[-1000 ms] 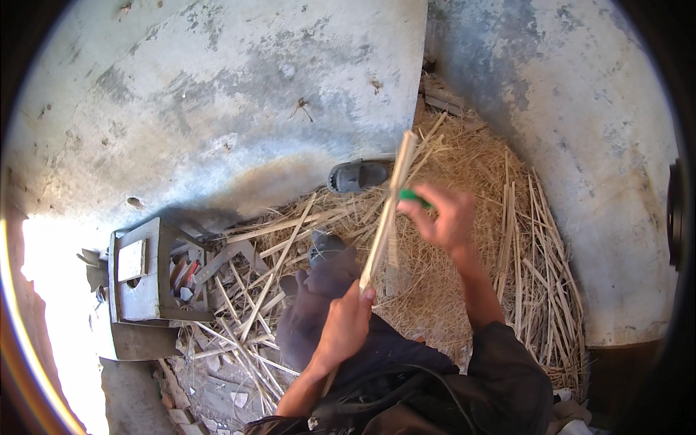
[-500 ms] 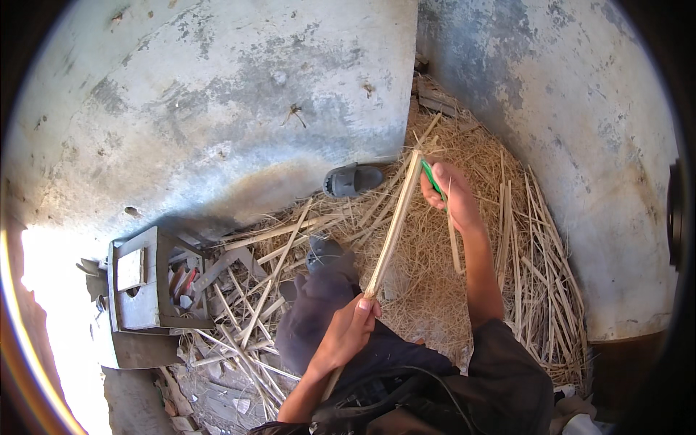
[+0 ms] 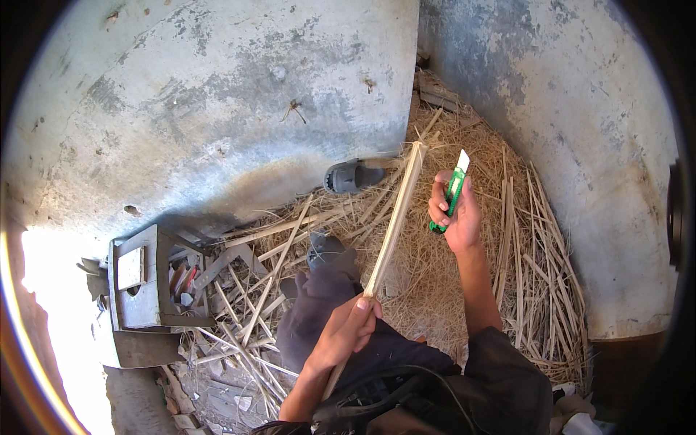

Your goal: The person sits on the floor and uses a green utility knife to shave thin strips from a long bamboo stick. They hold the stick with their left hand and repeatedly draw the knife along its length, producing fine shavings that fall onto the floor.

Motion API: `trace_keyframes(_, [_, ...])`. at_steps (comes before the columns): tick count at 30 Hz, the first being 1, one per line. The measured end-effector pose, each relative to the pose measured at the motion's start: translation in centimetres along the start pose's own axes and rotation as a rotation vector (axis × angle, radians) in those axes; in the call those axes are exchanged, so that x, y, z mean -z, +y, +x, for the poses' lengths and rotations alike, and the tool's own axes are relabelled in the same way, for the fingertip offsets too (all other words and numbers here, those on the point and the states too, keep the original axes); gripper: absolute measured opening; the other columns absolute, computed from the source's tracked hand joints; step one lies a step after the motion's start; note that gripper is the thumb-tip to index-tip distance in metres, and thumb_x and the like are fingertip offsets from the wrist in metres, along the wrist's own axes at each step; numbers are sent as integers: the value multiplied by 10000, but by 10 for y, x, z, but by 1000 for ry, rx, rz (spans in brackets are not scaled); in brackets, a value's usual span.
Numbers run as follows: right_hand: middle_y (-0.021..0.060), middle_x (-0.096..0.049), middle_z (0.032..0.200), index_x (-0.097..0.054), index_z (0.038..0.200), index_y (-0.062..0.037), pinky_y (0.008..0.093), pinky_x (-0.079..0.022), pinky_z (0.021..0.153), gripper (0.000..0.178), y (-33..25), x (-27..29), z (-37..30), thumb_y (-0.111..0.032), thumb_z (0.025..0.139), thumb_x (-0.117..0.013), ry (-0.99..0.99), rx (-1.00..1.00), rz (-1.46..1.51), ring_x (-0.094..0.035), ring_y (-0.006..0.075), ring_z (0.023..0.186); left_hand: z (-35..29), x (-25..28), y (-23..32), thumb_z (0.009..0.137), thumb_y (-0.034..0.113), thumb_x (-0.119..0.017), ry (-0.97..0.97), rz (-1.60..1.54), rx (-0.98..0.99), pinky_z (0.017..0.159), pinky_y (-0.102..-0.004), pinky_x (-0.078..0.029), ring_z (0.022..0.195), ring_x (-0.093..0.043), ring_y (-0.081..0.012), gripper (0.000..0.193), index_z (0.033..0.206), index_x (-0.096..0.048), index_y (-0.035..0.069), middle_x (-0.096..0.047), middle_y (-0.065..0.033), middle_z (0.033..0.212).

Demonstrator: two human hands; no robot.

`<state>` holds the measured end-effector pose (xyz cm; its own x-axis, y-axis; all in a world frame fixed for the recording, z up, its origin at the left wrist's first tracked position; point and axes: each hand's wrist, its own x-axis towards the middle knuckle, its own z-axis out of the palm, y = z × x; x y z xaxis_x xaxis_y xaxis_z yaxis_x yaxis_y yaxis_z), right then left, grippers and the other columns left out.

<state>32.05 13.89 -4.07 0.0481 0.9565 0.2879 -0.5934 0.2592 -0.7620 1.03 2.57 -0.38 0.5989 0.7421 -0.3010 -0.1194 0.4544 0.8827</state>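
My left hand [image 3: 346,330] is closed around the lower part of a pale split bamboo strip [image 3: 396,221]. The strip slants up and to the right, away from my body, and its far end looks frayed. In my right hand [image 3: 458,215] is a green utility knife [image 3: 456,191], its light blade out and pointing up. The knife is apart from the strip, to the right of its far end. Shavings [image 3: 435,290] lie thick on the ground beneath both hands.
Long thin strips [image 3: 540,290] are heaped along the right wall. A grey slipper [image 3: 353,177] lies by the far wall [image 3: 239,94]. At the left, a boxy grey stand [image 3: 138,275] holds odds and ends, with loose sticks [image 3: 250,312] scattered beside it.
My right hand has drawn the knife away from the strip, to the right, and turned it so the blade points up. A thin hanging sliver near that hand is gone. My left hand stays put.
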Motion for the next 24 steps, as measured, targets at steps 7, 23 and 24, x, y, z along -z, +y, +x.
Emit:
trace_keyframes(7, [-27, -515, 765, -636, 1266, -65, 231, -340, 510, 599, 7, -9, -14, -590, 1165, -366, 120, 45, -206, -394, 54, 550, 1, -7, 5, 1200, 434, -387, 69, -25, -23, 500, -233, -344, 539, -391, -59, 510, 1062, -609, -5, -431, 41, 676])
trace_keyframes(23, [72, -767, 913, -787, 1093, -71, 335, -585, 645, 318, -9, -66, -57, -286, 875, -875, -289, 342, -1045, -754, 211, 752, -2, 3, 2, 1147, 328, -585, -16, -239, -50, 447, -204, -335, 512, -394, -37, 319, 1151, -600, 9, -500, 19, 765])
trace_keyframes(24, [62, -761, 898, -786, 1068, -76, 338, -580, 631, 310, -11, -69, -57, -289, 866, -883, -321, 353, -1076, -748, 216, 734, -1, 4, 0, 1136, 307, -611, -17, -244, -78, 441, -200, -341, 510, -396, -33, 295, 1146, -596, 13, -507, 16, 772])
